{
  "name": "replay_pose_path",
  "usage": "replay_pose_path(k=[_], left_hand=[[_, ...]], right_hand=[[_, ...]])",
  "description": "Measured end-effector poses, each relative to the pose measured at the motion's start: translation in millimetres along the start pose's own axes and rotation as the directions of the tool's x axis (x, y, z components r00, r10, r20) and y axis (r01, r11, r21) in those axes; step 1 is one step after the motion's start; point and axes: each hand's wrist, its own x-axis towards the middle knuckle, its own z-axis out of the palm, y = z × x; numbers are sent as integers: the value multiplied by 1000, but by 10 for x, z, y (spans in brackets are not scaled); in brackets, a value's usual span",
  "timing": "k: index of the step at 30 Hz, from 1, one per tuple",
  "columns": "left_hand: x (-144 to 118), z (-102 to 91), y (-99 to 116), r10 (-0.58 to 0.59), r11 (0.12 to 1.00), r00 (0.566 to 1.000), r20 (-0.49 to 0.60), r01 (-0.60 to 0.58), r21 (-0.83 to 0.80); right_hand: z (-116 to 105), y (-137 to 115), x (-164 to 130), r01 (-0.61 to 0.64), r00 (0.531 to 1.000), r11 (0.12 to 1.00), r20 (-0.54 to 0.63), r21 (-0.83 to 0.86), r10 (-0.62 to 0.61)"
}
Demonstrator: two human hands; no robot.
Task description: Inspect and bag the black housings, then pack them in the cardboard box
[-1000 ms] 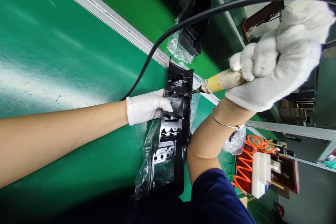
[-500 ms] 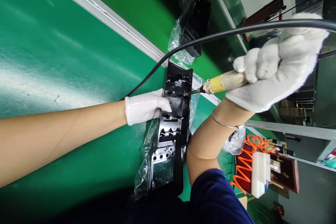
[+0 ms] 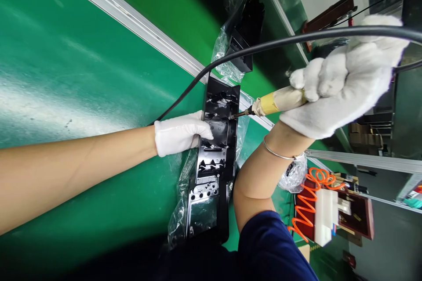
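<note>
A long black plastic housing (image 3: 220, 131) with ribs, round holes and small metal fittings lies on clear plastic wrap on the green work surface. My gloved left hand (image 3: 184, 134) grips its left edge, thumb over the inner face and the other fingers partly hidden. Wrapped in the white glove of my right hand (image 3: 346, 79) is an electric screwdriver (image 3: 275, 102), its handle bound in pale and yellow tape. Its thin bit slants down to the left, with the tip at the right inner part of the housing. Whether it sits on a screw is too small to tell.
A thick black cable (image 3: 263, 47) arcs across in front of my right hand. Behind the housing, another black part (image 3: 242, 48) lies in clear plastic. A metal rail (image 3: 132, 13) crosses the green surface. An orange coiled hose (image 3: 305, 204) hangs at the lower right.
The whole view has shifted very slightly to the left. Both hands keep their grips, and the screwdriver tip stays at the same part of the housing.
</note>
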Motion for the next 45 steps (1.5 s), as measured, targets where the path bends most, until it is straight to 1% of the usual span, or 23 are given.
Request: replay_pose_path(k=[2,6,9,11,15,18,19,22,24,26,29,30,32,34,38,40,41,43,45], left_hand=[[2,-1,-4,0,1000,1000,-4,0,0],[7,-9,-10,-5,1000,1000,-16,4,-12],[12,-21,-17,-14,1000,999,-41,14,-15],[14,-22,-21,-18,1000,999,-50,17,-17],[10,3,-12,4,1000,999,-35,-5,-29],[4,18,1,12,1000,1000,-14,-13,-16],[4,18,4,12,1000,1000,-8,-12,-10],[5,4,1,7,1000,1000,-11,-7,-9],[7,-9,-8,-1,1000,1000,-26,0,-17],[8,-19,-17,-7,1000,999,-35,6,-22],[9,-25,-26,-6,1000,1000,-30,5,-21],[10,-28,-28,-6,1000,1000,-26,5,-20],[14,-35,-32,-4,1000,1000,-23,3,-19],[20,-47,-40,-5,1000,1000,-26,4,-20],[25,-56,-49,7,1000,999,-31,-8,-21],[22,-47,-46,19,1000,999,-28,-19,-11],[19,-40,-44,19,1000,1000,-24,-19,-1],[15,-30,-38,24,1000,1000,-17,-24,20],[13,-27,-38,49,998,999,-15,-48,45]], right_hand=[[-3,20,-8,15,1000,1000,24,9,-15],[-5,36,-27,19,997,999,79,-34,-17],[1,33,-18,28,996,997,82,-71,-22],[15,22,-7,3,998,997,67,-82,2],[62,-20,-4,-85,996,995,-28,-47,84],[107,-51,-14,-97,994,995,-47,-8,97],[125,-59,-17,-108,993,994,-58,-12,107],[187,-72,-35,-161,979,984,-140,-72,150],[210,-65,-53,-165,977,978,-155,-127,145],[197,-39,-68,-126,990,971,-94,-205,109],[118,30,-76,-44,995,952,70,-305,68],[87,53,-76,-10,992,954,116,-301,47],[38,81,-78,58,985,968,172,-246,-15],[13,77,-86,95,981,973,185,-209,-56],[-3,21,-97,72,989,965,144,-252,-36],[-15,6,-90,61,991,970,127,-237,-32],[-21,-1,-85,60,991,975,134,-212,-31],[-27,-40,-79,55,982,985,185,-161,-24],[-31,-141,-87,86,980,987,192,-133,-59]])
